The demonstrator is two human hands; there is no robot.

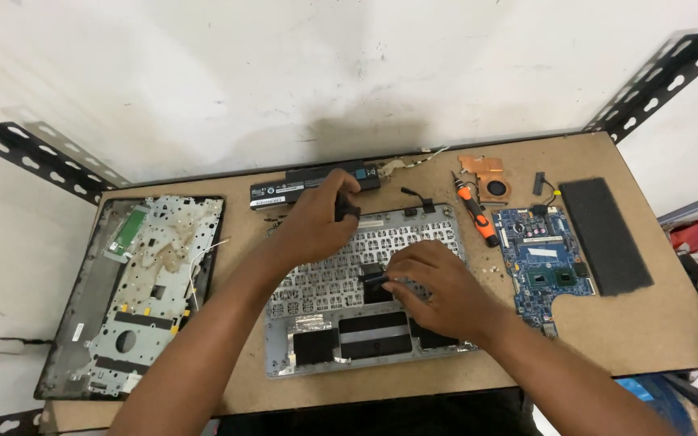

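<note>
Silver palmrest shell [317,355], keyboard underside up, lies centre frame on the brown board surface [656,323], both hands over it. Largest other item: dark laptop base with metal shield plate [143,291], left of frame, tilted, partly overhanging the surface edge. Black foam pad [605,234] at right. Blue motherboard [541,262] just left of the pad. Long black battery [300,187] along the upper edge, just behind the shell. Copper heatsink with fan [488,178] upper right. Orange-handled screwdriver [477,213] lies between the shell and the motherboard. A few tiny screws [490,266] loose near the motherboard's left edge.

Left hand [317,222], upper centre, is closed around a small black part [346,207] at the shell's top edge; what the part is, cannot tell. Right hand [434,291], centre, fingertips pinched on a small dark strip [375,278] against the keyboard back; looks like tape or a flat cable, too small to be sure.

Judgement on doing it well: keep the left hand bracing the shell so it does not slide, lift the strip low and slowly along its length instead of jerking upward, since thin cable or foil tears easily. Watch the loose screws at right; a sweeping forearm could scatter them. Keep the screwdriver within reach.
</note>
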